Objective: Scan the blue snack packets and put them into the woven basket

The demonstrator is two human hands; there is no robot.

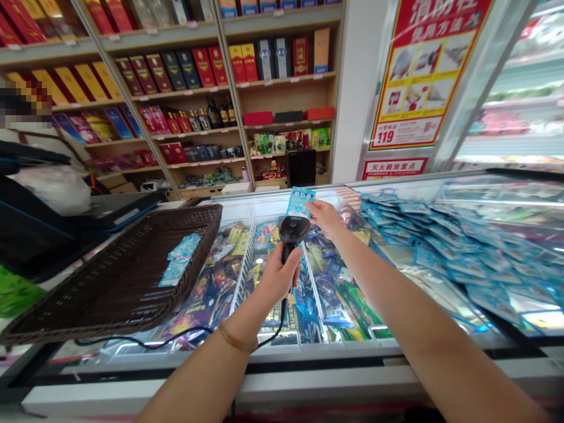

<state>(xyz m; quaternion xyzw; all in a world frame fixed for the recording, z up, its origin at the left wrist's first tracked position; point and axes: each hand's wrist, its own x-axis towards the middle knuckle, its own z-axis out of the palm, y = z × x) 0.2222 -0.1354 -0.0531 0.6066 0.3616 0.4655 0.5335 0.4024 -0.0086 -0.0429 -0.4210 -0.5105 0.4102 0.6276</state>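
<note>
My left hand [284, 269] is closed round the handle of a black barcode scanner [294, 229], whose head points away from me. Just beyond the scanner, my right hand [325, 217] pinches a light blue packet [300, 201] by its right edge. Both hands are above a glass-topped freezer. A dark brown wicker basket [132, 235] stands to the left, with a few similar blue packets [180, 258] in its right side. A large spread of blue packets [445, 241] lies on the freezer top to the right. The scanner's cable runs down and left past my wrist.
Wire dividers [244, 267] part wrapped frozen goods inside the freezer. Behind the basket is a dark device [110, 208] with a white plastic bag [50, 188] beside it. Shelves of boxes and bottles [185, 91] line the back wall, and a red poster [429, 70] hangs right.
</note>
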